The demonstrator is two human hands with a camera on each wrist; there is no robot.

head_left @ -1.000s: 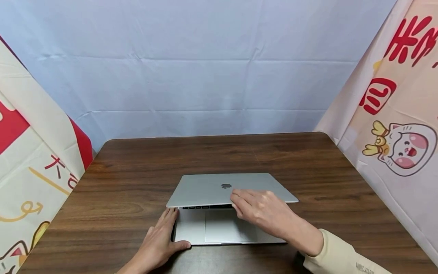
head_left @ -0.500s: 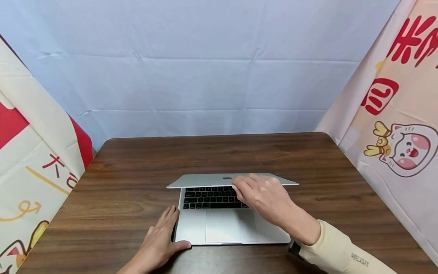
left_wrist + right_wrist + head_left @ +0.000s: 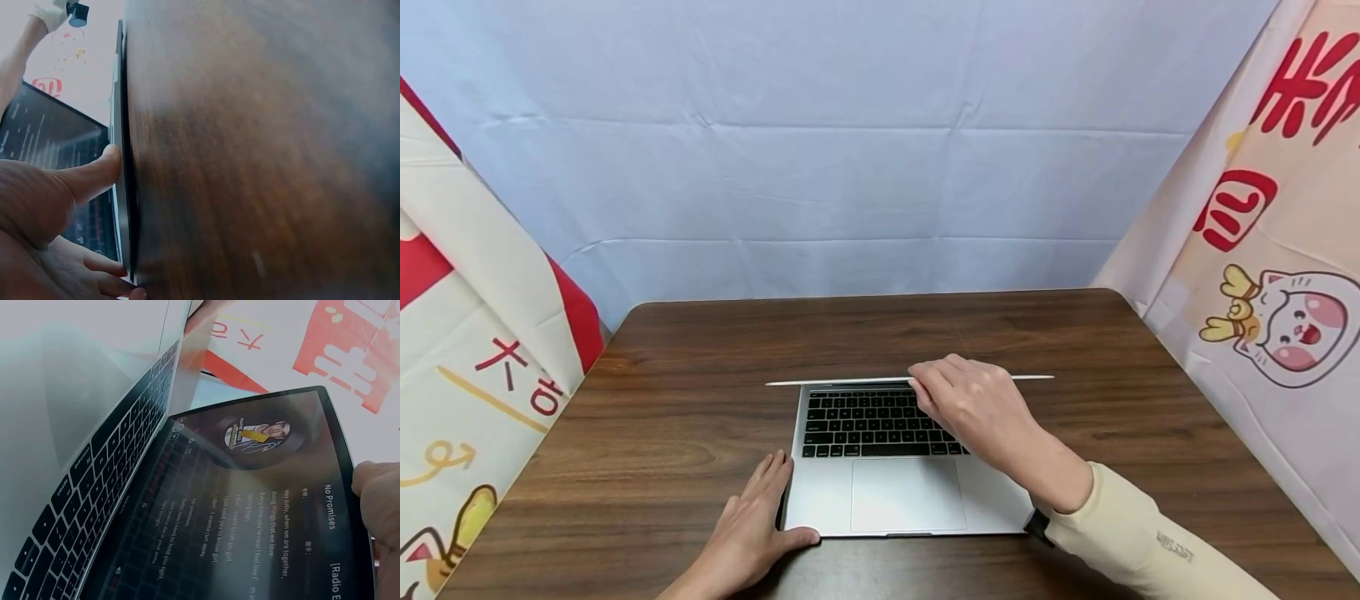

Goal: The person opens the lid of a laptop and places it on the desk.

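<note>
A silver laptop [image 3: 820,500] lies on the wooden table, its black keyboard [image 3: 865,427] and trackpad [image 3: 907,496] exposed. Its lid [image 3: 842,382] is raised and appears edge-on as a thin line in the head view. My right hand [image 3: 973,408] pinches the lid's upper edge right of the middle. In the right wrist view the lit screen [image 3: 262,506] displays lines of text and a round picture. My left hand [image 3: 745,529] rests against the near left corner of the base, fingers along the side and thumb at the front edge.
The brown wooden table [image 3: 662,433] extends around the laptop on every side. A pale cloth [image 3: 850,167] hangs behind it. Printed banners stand at the left [image 3: 482,333] and right [image 3: 1262,333]. A dark band [image 3: 1037,527] shows at the right sleeve [image 3: 1142,533].
My right hand has lifted the lid up and back from nearly closed, so the whole keyboard has come into sight. The left hand has stayed at the base's corner.
</note>
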